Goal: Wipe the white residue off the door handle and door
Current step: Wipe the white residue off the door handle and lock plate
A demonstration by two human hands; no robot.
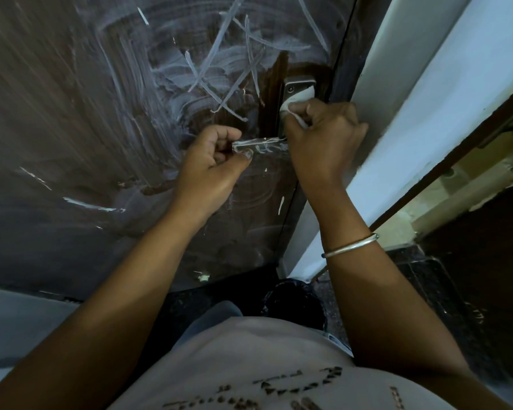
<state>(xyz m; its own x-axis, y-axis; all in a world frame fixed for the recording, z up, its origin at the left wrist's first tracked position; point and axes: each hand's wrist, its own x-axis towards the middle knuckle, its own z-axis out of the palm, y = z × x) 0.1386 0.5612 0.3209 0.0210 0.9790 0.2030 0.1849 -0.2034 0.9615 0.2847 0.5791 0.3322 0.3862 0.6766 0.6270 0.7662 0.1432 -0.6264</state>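
Observation:
A dark brown door [71, 128] fills the left and centre of the head view, smeared with white residue [216, 63] in streaks and swirls. Its metal lever handle [264, 144] sticks out leftward, streaked white. My left hand [216, 161] pinches the free end of the lever between thumb and fingers. My right hand [323, 134] is closed on a white cloth [290, 106] and presses it against the metal handle plate [296, 84]. The strip of door just left of the plate looks clean and dark.
A white door frame [427, 99] runs diagonally at the right, close beside my right hand. Beyond it lies a dark floor and a pale wall base [456, 196]. A silver bangle [350, 245] circles my right wrist. A grey wall [18, 327] is at the lower left.

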